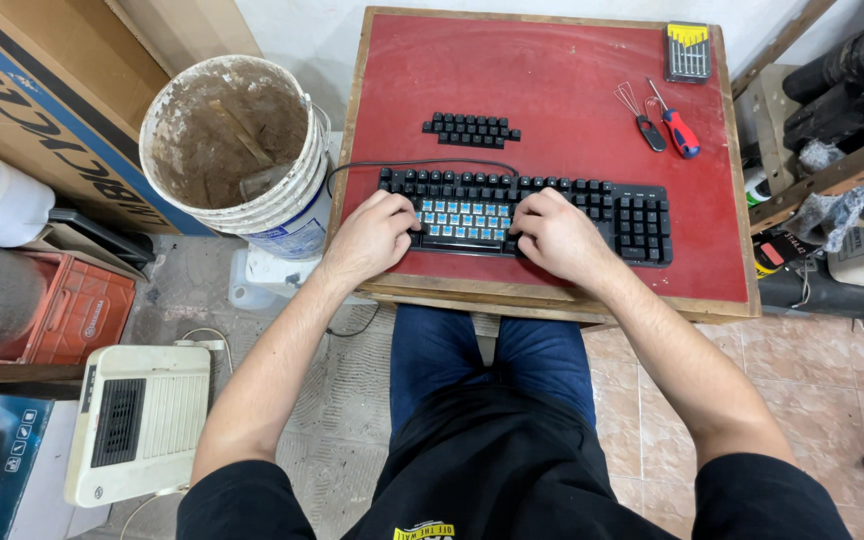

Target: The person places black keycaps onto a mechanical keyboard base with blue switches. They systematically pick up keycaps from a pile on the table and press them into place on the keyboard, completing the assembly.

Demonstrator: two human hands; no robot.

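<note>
A black keyboard lies on a small red-topped table. Its middle section has no keycaps, and blue switches show there. My left hand rests on the keyboard's left end, fingers curled over the keys. Over the middle, just right of the bare switches, my right hand lies with its fingers bent down onto the board. A cluster of removed black keycaps sits on the table behind the keyboard.
A wire keycap puller, a red-and-blue screwdriver and a bit case lie at the table's back right. A dirty white bucket stands left of the table. A white heater and red crate sit on the floor.
</note>
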